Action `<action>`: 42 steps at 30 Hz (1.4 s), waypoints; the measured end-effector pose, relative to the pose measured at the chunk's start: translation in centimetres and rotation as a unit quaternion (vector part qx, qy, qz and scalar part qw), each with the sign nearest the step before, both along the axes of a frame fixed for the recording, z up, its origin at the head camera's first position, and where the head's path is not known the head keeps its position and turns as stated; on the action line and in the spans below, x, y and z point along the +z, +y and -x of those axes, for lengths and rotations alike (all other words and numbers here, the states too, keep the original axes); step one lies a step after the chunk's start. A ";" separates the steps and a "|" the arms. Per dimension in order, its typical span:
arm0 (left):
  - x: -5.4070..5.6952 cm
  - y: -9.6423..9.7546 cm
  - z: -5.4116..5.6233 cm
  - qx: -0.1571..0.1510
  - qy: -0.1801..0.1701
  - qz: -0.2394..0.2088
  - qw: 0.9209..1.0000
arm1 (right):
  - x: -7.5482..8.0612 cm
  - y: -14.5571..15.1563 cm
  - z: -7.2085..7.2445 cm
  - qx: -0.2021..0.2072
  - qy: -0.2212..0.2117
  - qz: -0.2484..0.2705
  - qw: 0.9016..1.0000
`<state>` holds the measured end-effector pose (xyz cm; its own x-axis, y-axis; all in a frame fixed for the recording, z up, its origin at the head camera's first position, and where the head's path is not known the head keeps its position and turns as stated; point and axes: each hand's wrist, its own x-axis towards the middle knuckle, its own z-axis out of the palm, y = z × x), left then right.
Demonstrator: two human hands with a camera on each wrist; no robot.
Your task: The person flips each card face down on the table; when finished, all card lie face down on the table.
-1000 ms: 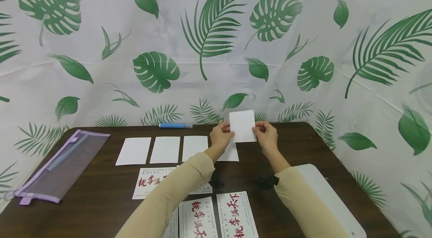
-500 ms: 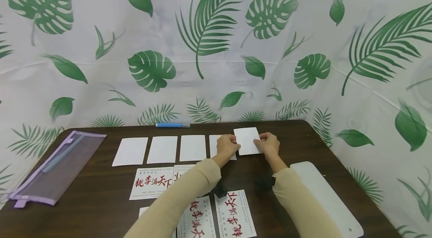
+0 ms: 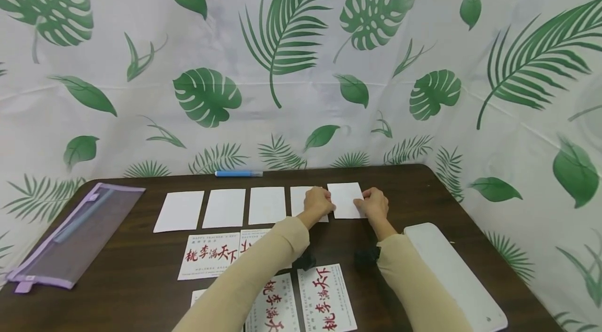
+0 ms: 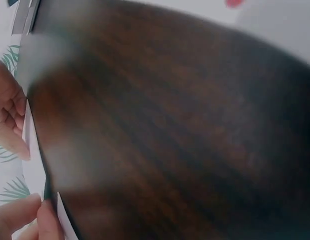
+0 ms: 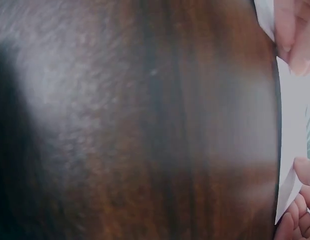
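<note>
A blank white card (image 3: 345, 200) lies at the right end of a row of similar cards, low over the table or on it. My left hand (image 3: 317, 202) pinches its left edge; in the left wrist view, thumb and finger of that left hand (image 4: 29, 217) meet at the card's corner. On the opposite edge, my right hand (image 3: 374, 203) grips the card between thumb and curled fingers, as the right hand (image 5: 300, 205) also shows in the right wrist view. Partly behind the left hand sits the neighbouring blank card (image 3: 301, 194).
More blank cards (image 3: 267, 205) continue leftward. Printed cards with red characters (image 3: 327, 298) lie nearer, partly under the left sleeve. A blue pen (image 3: 237, 173) rests at the table's back edge, a purple-edged mesh pouch (image 3: 89, 232) at left, a white board (image 3: 451, 274) at right.
Both hands have lowered the held card from above the table's back edge and moved it slightly right, into line with the row. The head view has shifted slightly.
</note>
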<state>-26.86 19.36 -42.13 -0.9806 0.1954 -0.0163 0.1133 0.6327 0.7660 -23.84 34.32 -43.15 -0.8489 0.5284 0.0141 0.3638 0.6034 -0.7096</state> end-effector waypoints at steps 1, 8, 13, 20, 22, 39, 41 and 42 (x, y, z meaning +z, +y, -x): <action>0.2 0.0 0.0 -0.003 -0.001 0.003 1.000 | 0.0 0.0 0.0 0.001 0.002 -0.006 1.000; 0.7 -0.1 0.3 -0.018 -0.007 0.025 0.999 | 0.3 -0.4 -0.1 0.010 0.024 -0.064 0.998; 1.3 -0.5 -0.1 -0.028 -0.027 0.010 0.999 | -0.2 -0.8 0.0 -0.006 0.057 -0.051 0.997; 4.5 -4.2 -0.8 -0.091 -0.075 -0.187 0.975 | 2.2 -3.8 0.9 -0.004 0.202 0.040 0.978; 5.1 -6.2 -0.9 -0.102 -0.090 -0.223 0.965 | 3.0 -5.3 0.9 0.015 0.210 0.080 0.974; 2.6 -26.2 -4.1 -0.039 -0.053 -0.075 0.995 | 1.9 -20.8 -1.8 0.251 0.115 0.181 0.944; 2.3 -27.7 -4.3 -0.030 -0.041 -0.052 0.997 | 1.7 -22.0 -2.2 0.279 0.100 0.153 0.943; 2.2 -28.3 -4.4 -0.026 -0.037 -0.046 0.998 | 1.6 -22.5 -2.3 0.291 0.094 0.144 0.941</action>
